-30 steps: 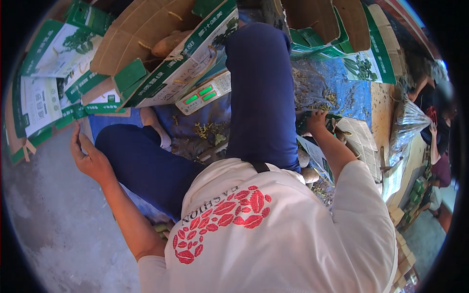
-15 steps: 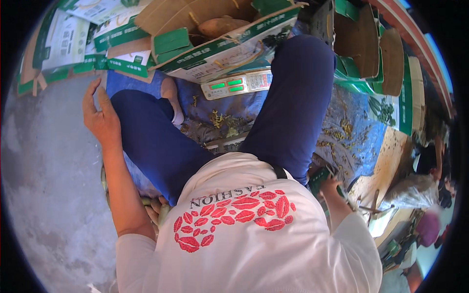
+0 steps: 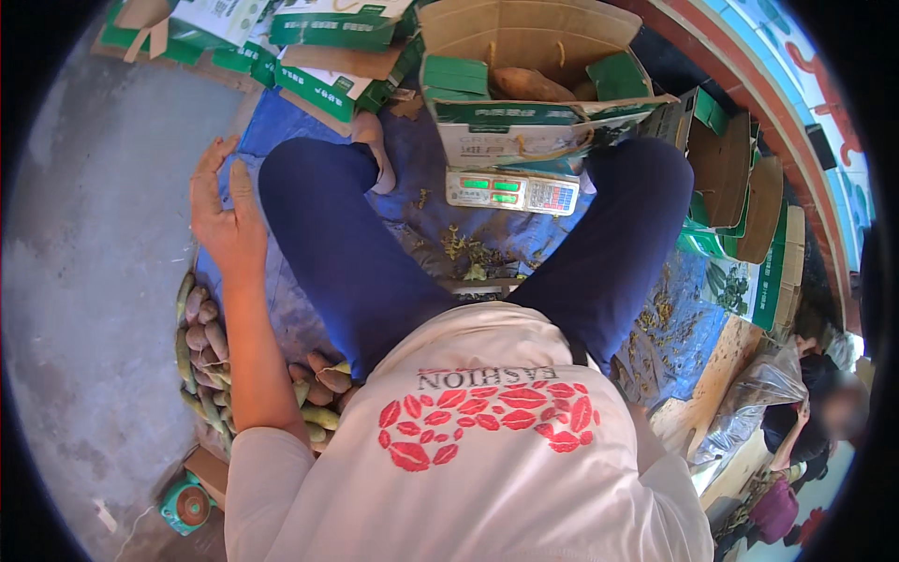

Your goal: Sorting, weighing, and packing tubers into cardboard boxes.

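Note:
My left hand (image 3: 228,214) hangs in the air beside my left knee, holding nothing, fingers apart. Below it, along my left forearm, lies a heap of reddish sweet potatoes (image 3: 198,339) with long green vegetables (image 3: 184,361) at its edge. My right hand is hidden behind my body; only part of that arm (image 3: 646,438) shows at my right side. Between my knees, a digital scale (image 3: 510,192) with lit green displays sits under an open green-and-white carton (image 3: 468,147). Inside the carton lies a large sweet potato (image 3: 530,84).
Flattened and folded cartons (image 3: 323,89) lie at the far left. More open cartons (image 3: 721,178) stand by the right wall. A blue tarp (image 3: 412,220) with plant scraps (image 3: 468,253) covers the floor. At the right, a person (image 3: 796,412) is near a clear plastic bag (image 3: 754,398).
My view has turned, so the carton and scale appear farther right and more of the sweet potato heap shows. My right hand, seen earlier beside a dark green object, is now out of sight.

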{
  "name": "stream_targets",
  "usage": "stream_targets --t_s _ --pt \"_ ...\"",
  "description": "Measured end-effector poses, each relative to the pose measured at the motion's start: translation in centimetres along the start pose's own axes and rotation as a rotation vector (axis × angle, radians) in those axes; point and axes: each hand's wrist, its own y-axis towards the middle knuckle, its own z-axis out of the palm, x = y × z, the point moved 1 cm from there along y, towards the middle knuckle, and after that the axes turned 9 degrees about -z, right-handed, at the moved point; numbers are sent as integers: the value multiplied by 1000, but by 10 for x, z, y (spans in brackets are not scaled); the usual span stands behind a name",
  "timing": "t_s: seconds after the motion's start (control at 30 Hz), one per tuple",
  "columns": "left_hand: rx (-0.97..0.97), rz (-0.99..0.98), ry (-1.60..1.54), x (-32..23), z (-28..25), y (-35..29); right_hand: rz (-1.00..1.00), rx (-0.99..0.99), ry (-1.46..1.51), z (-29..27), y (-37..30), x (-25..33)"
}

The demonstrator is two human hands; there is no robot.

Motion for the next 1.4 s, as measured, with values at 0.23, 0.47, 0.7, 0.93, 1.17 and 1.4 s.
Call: stream_targets --t_s 0.23,0.47,0.7,0.93,1.17,1.4 --pt "-72 -134 -163 37 -8 -16 28 -852 377 -131 -76 -22" --pt "-25 -182 -250 21 -4 -1 -236 -1744 453 -308 -196 14" --pt "237 -57 -413 -47 47 20 -708 -2133 333 -460 -322 47" --pt "484 183 -300 -99 140 24 -829 -2320 -308 -597 -347 87" --pt "777 192 76 -99 195 4 -593 -1495 -148 -649 -341 85" --pt "767 153 160 -104 195 -4 -698 -1741 -315 -640 -310 73"
